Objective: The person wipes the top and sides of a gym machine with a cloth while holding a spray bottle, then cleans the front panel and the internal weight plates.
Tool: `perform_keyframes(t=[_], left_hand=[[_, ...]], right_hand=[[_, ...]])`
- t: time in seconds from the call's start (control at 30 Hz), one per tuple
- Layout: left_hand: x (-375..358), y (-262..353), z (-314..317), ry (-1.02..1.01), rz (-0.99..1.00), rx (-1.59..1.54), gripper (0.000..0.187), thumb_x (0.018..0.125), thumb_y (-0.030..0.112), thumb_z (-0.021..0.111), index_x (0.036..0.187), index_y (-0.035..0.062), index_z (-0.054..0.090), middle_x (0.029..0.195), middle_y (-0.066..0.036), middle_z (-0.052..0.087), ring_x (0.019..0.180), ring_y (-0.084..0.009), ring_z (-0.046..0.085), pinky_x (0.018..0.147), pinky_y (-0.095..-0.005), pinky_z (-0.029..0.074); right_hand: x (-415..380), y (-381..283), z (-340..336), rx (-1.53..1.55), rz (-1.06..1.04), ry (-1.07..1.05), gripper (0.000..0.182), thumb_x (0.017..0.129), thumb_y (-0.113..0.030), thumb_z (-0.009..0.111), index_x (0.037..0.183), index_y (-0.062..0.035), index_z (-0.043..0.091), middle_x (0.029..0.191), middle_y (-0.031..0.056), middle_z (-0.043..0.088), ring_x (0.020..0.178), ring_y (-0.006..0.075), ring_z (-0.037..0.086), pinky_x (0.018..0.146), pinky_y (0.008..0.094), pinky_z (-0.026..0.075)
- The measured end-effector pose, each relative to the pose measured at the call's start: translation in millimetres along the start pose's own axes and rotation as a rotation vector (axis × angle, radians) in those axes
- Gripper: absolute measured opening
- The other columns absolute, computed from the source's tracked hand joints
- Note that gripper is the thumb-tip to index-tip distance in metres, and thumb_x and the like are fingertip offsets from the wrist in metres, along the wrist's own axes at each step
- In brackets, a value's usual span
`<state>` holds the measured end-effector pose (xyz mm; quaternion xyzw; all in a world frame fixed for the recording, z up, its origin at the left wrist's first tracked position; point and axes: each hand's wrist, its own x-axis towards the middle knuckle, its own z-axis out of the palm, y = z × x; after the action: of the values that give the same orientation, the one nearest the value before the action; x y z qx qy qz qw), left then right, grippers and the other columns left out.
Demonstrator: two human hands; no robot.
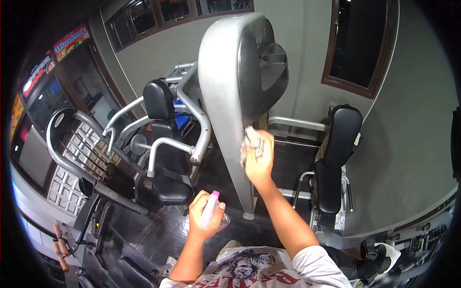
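My left hand [199, 217] is wrapped round a spray bottle [210, 211] with a pink and white top; its clear body shows below the fingers. In my right hand [260, 161] is a bunched pale grey cloth [251, 144], held at the edge of the tall silver column [223, 81] of a gym machine. The cloth appears to touch the column's right side, just under its dark grey cover [261, 72]. My right arm reaches up and forward, while the left stays lower, in front of my body.
To the left stands a machine with a black padded seat [173, 189] and silver bars. A black backrest [343, 139] rises on the right. Farther left is another curved silver frame [60, 153]. The column's foot [248, 215] rests on the dark floor [139, 230].
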<state>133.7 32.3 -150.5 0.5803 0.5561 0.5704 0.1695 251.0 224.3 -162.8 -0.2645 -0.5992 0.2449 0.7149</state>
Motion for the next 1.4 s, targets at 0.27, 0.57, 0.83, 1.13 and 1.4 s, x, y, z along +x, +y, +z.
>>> perform_keyframes(t=[0.27, 0.57, 0.83, 1.13, 1.4], left_hand=[[2.5, 2.1, -0.5, -0.007, -0.056, -0.102, 0.009, 0.087, 0.0, 0.072, 0.086, 0.0006, 0.063, 0.076, -0.008, 0.058, 0.06, -0.0164, 0.057, 0.058, -0.0308, 0.045], [13.7, -11.8, 6.3, -0.038, 0.007, -0.119, 0.007, 0.088, 0.0, 0.071, 0.088, 0.0002, 0.064, 0.078, -0.007, 0.058, 0.056, -0.0131, 0.06, 0.054, -0.0292, 0.047], [20.7, -10.1, -2.8, -0.008, -0.01, -0.135, 0.006, 0.089, -0.001, 0.069, 0.089, -0.0012, 0.063, 0.08, -0.007, 0.057, 0.054, -0.0119, 0.06, 0.052, -0.0275, 0.048], [35.7, -6.5, 7.7, -0.074, 0.075, -0.13, 0.006, 0.091, -0.002, 0.067, 0.087, -0.0012, 0.061, 0.078, -0.007, 0.057, 0.053, -0.0126, 0.062, 0.053, -0.027, 0.048], [37.8, -11.0, 7.5, -0.082, 0.066, -0.13, 0.007, 0.09, -0.004, 0.068, 0.086, -0.0011, 0.062, 0.081, -0.006, 0.056, 0.054, -0.0114, 0.062, 0.051, -0.0263, 0.048]], right_hand=[[-105.2, 87.3, -25.9, -0.366, -0.096, -0.08, 0.019, 0.091, 0.004, 0.061, 0.11, 0.0032, 0.066, 0.114, 0.0203, 0.057, 0.107, 0.0327, 0.061, 0.085, 0.0385, 0.054], [-7.7, 32.6, -10.5, -0.061, -0.107, -0.022, 0.021, 0.089, 0.006, 0.066, 0.11, 0.0055, 0.064, 0.115, 0.0176, 0.059, 0.106, 0.0309, 0.063, 0.092, 0.0367, 0.052], [-64.8, 86.3, -14.2, -0.067, 0.141, -0.013, 0.015, 0.088, 0.002, 0.066, 0.103, 0.0034, 0.068, 0.11, 0.0151, 0.059, 0.103, 0.0312, 0.061, 0.088, 0.0371, 0.051], [36.2, 13.3, -7.8, -0.022, -0.02, -0.071, 0.013, 0.089, 0.005, 0.07, 0.1, 0.0027, 0.064, 0.106, 0.0121, 0.058, 0.092, 0.023, 0.062, 0.082, 0.0321, 0.051], [-38.0, 75.1, -29.2, -0.018, 0.22, -0.168, 0.018, 0.088, -0.001, 0.075, 0.102, 0.0044, 0.065, 0.104, 0.0129, 0.06, 0.094, 0.0271, 0.064, 0.085, 0.0343, 0.051]])
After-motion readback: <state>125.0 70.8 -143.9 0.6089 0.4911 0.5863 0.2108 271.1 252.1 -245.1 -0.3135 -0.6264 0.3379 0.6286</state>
